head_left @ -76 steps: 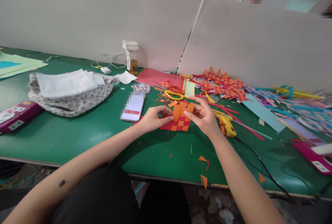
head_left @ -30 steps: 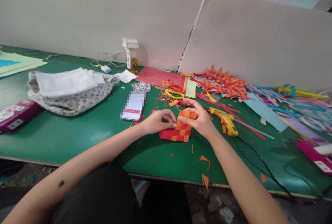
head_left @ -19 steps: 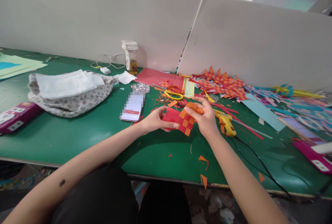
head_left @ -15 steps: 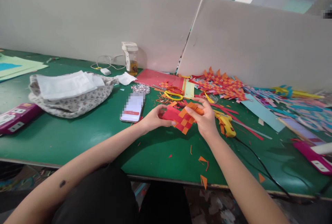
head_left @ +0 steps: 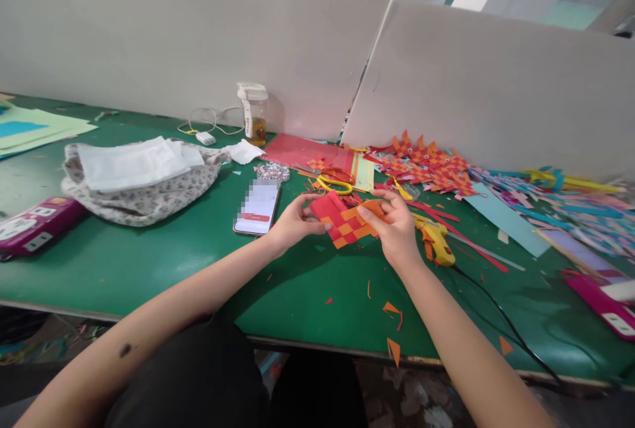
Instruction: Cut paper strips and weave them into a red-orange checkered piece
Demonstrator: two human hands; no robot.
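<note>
**A:** Head view first: where is the weave (head_left: 347,223), and who has it?

**B:** I have it in both hands, lifted just off the table (head_left: 149,249), a little in from the near edge and about midway along it. My left hand (head_left: 292,223) pinches the red end between thumb and fingers. My right hand (head_left: 394,229) is closed on the orange end, thumb on top.

**A:** How does it handle?

**B:** My guess is very light and limp. It is thin paper strips, red and orange, plaited into a checker. It would bend at a touch and crease if squeezed. The loose strip ends could slide out, so I judge it best to grip at the woven edges, flat between thumb and finger, not by a single strip.

**A:** Fragile, then?

**B:** It tears easily, I would say, though it is not slippery; paper on skin holds well enough.

**A:** What lies around it?

**B:** A phone (head_left: 258,206) sits just left of my left hand. Scissors (head_left: 333,181) lie beyond the weave, toward the far edge. A glue gun (head_left: 435,243) lies just right of my right hand, its cord trailing to the near edge. Finished weaves (head_left: 426,167) are piled by the far edge, and a bag (head_left: 143,180) lies well off to the left.
</note>
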